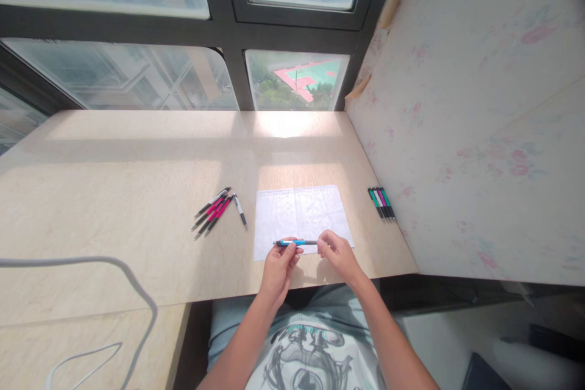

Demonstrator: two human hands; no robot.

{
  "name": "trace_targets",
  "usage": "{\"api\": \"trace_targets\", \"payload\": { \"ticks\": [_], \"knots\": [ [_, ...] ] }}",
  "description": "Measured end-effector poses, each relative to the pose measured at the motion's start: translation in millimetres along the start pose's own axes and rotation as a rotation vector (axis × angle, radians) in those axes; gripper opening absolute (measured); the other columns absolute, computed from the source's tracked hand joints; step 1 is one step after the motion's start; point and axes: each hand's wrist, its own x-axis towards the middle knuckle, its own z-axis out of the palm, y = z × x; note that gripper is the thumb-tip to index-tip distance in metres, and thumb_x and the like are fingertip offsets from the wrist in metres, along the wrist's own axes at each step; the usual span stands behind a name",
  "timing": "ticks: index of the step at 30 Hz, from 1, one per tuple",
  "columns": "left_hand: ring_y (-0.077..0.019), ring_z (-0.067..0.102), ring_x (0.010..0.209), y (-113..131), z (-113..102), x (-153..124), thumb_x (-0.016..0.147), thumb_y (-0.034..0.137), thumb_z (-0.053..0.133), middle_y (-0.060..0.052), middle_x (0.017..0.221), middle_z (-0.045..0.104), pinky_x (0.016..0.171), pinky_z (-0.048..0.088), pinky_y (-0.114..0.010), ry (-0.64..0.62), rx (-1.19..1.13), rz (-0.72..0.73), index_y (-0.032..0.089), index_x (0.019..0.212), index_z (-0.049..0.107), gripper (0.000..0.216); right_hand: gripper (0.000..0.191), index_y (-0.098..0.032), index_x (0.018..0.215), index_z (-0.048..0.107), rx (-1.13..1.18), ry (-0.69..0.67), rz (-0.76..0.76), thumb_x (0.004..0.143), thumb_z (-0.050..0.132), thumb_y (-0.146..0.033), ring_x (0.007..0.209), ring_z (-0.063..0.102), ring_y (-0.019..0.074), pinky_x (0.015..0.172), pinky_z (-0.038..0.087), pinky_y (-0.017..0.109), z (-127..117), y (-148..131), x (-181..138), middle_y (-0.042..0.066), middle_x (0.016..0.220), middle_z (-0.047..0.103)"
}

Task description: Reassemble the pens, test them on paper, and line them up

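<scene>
A blue and black pen [307, 242] lies level between my two hands, just above the near part of a white sheet of paper [297, 210]. My left hand [282, 262] grips its left part between thumb and fingers. At the other end, the fingers of my right hand [337, 253] pinch the black tip section. To the left of the paper is a loose pile of pens [214, 213] with pink and silver barrels, and a single silver and black pen [240, 212] rests beside it.
At the right, by the floral wall [493, 134], several pens [381, 204] in green, white and purple lie side by side. A grey cable [114, 262] curves over the left of the table [114, 207]. Windows [297, 79] stand behind the table's far edge.
</scene>
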Motion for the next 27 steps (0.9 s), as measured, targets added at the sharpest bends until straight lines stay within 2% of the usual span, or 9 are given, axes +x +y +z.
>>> {"api": "trace_targets", "payload": {
  "ticks": [5, 9, 11, 16, 20, 27],
  "knots": [
    [-0.0079, 0.065, 0.069, -0.6, -0.7, 0.0, 0.067, 0.026, 0.082, -0.003, 0.084, 0.070, 0.062, 0.051, -0.015, -0.014, 0.009, -0.012, 0.014, 0.091, 0.068, 0.031, 0.053, -0.020, 0.052, 0.043, -0.036, 0.017, 0.038, 0.094, 0.040, -0.051, 0.049, 0.045, 0.0118, 0.054, 0.034, 0.024, 3.8, 4.3, -0.5, -0.003, 0.047, 0.044],
    [-0.0080, 0.064, 0.070, -2.0, -0.9, -0.5, 0.068, 0.026, 0.082, -0.003, 0.086, 0.070, 0.062, 0.052, -0.015, -0.011, 0.011, -0.015, 0.014, 0.092, 0.068, 0.030, 0.042, -0.020, 0.065, 0.053, 0.024, 0.025, 0.025, 0.093, 0.043, -0.049, 0.057, 0.052, 0.0133, 0.057, 0.037, 0.024, 4.1, 5.1, -1.1, -0.001, 0.059, 0.057],
    [-0.0081, 0.064, 0.070, -2.3, -1.0, -0.6, 0.068, 0.026, 0.081, -0.004, 0.086, 0.070, 0.063, 0.052, -0.015, -0.004, 0.010, -0.016, 0.014, 0.091, 0.068, 0.029, 0.039, -0.020, 0.066, 0.053, -0.005, 0.036, 0.002, 0.092, 0.046, -0.048, 0.058, 0.052, 0.0132, 0.058, 0.036, 0.024, 3.4, 5.2, -1.4, -0.001, 0.061, 0.057],
    [-0.0079, 0.064, 0.070, -2.9, -2.1, 0.1, 0.068, 0.027, 0.081, -0.003, 0.079, 0.069, 0.064, 0.051, -0.015, -0.020, 0.025, -0.020, 0.014, 0.090, 0.068, 0.028, 0.049, -0.020, 0.054, 0.039, -0.085, 0.082, 0.025, 0.093, 0.042, -0.049, 0.051, 0.039, 0.0107, 0.053, 0.028, 0.025, 4.0, 8.7, -0.4, -0.004, 0.050, 0.039],
    [-0.0082, 0.064, 0.070, -3.8, -4.9, 1.5, 0.068, 0.028, 0.081, -0.002, 0.079, 0.070, 0.065, 0.050, -0.016, -0.026, 0.030, 0.006, 0.015, 0.090, 0.068, 0.028, 0.048, -0.020, 0.055, 0.035, -0.078, 0.070, 0.032, 0.092, 0.043, -0.050, 0.052, 0.035, 0.0104, 0.053, 0.025, 0.025, 6.2, 10.5, 2.4, -0.005, 0.052, 0.034],
    [-0.0133, 0.068, 0.080, 3.1, -6.2, 2.4, 0.071, 0.033, 0.078, -0.008, 0.096, 0.074, 0.077, 0.050, -0.024, -0.071, 0.185, 0.098, 0.016, 0.093, 0.068, 0.029, 0.051, -0.021, 0.056, 0.038, 0.136, 0.020, 0.147, 0.089, 0.043, -0.059, 0.053, 0.034, 0.0112, 0.052, 0.026, 0.026, 14.2, 15.7, 6.2, -0.004, 0.053, 0.035]
  ]
}}
